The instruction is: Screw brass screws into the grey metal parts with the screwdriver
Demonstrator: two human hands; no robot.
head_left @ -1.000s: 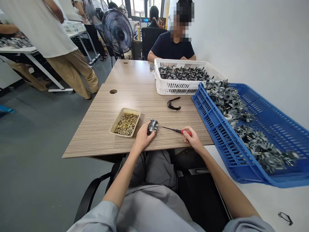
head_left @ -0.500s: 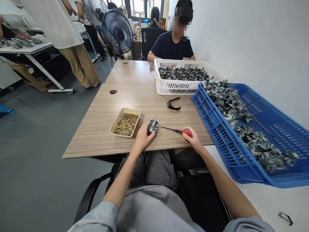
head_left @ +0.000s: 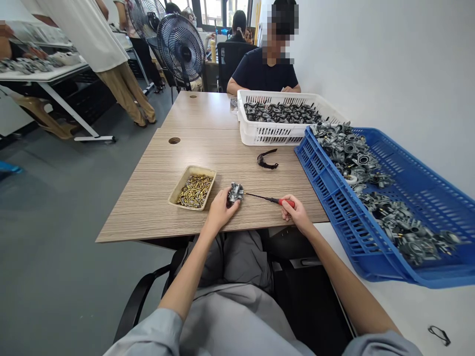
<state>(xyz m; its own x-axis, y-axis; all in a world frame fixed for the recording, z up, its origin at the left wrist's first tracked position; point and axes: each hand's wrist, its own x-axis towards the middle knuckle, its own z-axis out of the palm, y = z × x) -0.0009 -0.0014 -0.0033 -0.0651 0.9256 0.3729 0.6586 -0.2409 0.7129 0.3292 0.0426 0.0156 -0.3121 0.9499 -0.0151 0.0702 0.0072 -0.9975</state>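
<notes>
My left hand (head_left: 221,208) is closed around a small grey metal carburetor (head_left: 235,192), keeping it on the wooden table. In my right hand (head_left: 296,211) is a screwdriver (head_left: 272,200) with a red handle and a long dark shaft. The shaft points left, and its tip meets a small brass-coloured piece on the carburetor's right side. Just left of my left hand stands a cream tray (head_left: 173,200) holding many small brass screw-like parts (head_left: 195,191).
A blue crate (head_left: 336,225) of similar metal parts stands tilted at the right. Behind it is a white basket (head_left: 260,134) with darker parts. A black wristwatch (head_left: 267,159) lies on the table (head_left: 144,200). Across sits a person; a fan (head_left: 181,49) stands beyond.
Both hands, the carburetor and the screwdriver stay nearly in place; the fingers on the red handle have shifted slightly. At the far left, a standing person has moved a little to the right.
</notes>
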